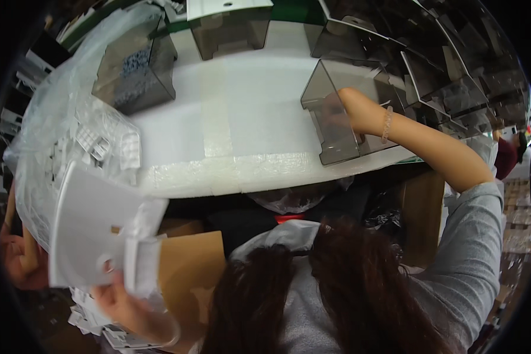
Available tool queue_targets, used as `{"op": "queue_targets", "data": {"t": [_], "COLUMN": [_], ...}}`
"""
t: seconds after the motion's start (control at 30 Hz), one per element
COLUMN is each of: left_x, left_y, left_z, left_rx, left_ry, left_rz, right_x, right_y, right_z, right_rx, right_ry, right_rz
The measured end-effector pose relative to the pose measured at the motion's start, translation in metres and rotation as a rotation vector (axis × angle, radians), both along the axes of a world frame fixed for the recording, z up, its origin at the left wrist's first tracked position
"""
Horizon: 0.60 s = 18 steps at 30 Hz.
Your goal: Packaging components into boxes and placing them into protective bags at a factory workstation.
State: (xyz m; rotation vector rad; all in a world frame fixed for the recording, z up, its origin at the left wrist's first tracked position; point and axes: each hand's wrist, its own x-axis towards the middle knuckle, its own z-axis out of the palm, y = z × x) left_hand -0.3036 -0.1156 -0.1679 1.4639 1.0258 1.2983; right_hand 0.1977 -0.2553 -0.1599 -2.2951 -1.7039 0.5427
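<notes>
At the lower left, my left hand (121, 304) grips the lower edge of a white plastic panel (88, 230), its thumb near a round hole. The panel has a raised, box-like part on one side and is blurred a little by motion. My right hand (363, 112) reaches into or behind a smoky see-through plastic box (339, 144) at the right of the table. Its fingers show only dimly through the tinted wall, so their grip cannot be made out. The box rests near the table's front edge.
On the white-covered table (253, 124) stand a tinted box (165, 74) with blue-grey bits and a white-topped tinted box (230, 32). Several tinted boxes (430, 76) crowd the right. Small white parts (91, 144) lie in clear plastic at left. A brown carton (189, 265) sits below.
</notes>
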Motion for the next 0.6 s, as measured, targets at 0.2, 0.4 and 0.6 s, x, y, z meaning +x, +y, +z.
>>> {"op": "queue_targets", "data": {"t": [0.2, 0.4, 0.6], "left_x": [0.193, 0.256, 0.334], "left_y": [0.008, 0.024, 0.034], "left_z": [-0.017, 0.03, 0.049], "left_rx": [-0.157, 1.107, 1.383], "left_ry": [-0.505, 0.109, 0.373], "left_rz": [-0.505, -0.744, -0.929], "right_x": [-0.017, -0.025, -0.003], "right_y": [0.02, -0.049, -0.12], "right_z": [0.004, 0.053, -0.039], "right_rx": [-0.003, 0.665, 0.994], "right_ry": [0.003, -0.082, -0.119], "right_rz": [-0.018, -0.254, -0.656]}}
